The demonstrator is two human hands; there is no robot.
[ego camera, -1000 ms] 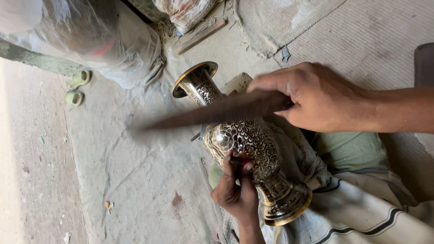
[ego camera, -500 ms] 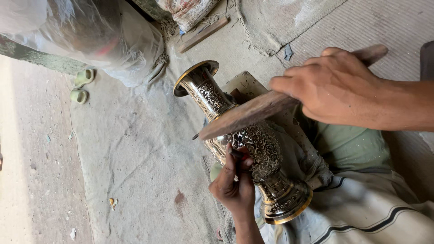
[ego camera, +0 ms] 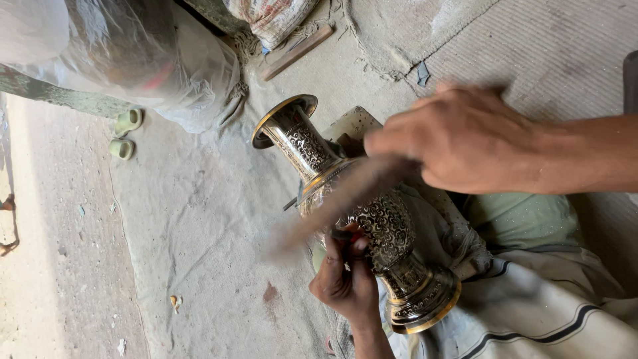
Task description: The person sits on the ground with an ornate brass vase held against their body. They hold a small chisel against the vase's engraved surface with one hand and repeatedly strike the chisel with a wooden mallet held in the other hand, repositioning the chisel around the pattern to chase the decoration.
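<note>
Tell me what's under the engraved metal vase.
The vase lies on grey cloth over the person's lap. A pale slab shows behind its neck. The contact underneath is hidden.

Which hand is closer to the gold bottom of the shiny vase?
The left hand. It sits against the patterned belly of the vase, right beside the gold-rimmed base. The right hand is up by the vase's neck, gripping a blurred wooden stick.

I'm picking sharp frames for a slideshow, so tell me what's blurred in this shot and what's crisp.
Head view: the right hand and its wooden stick smear with motion blur; the engraved metal vase and left hand are crisp; daylight overexposes the left edge.
</note>
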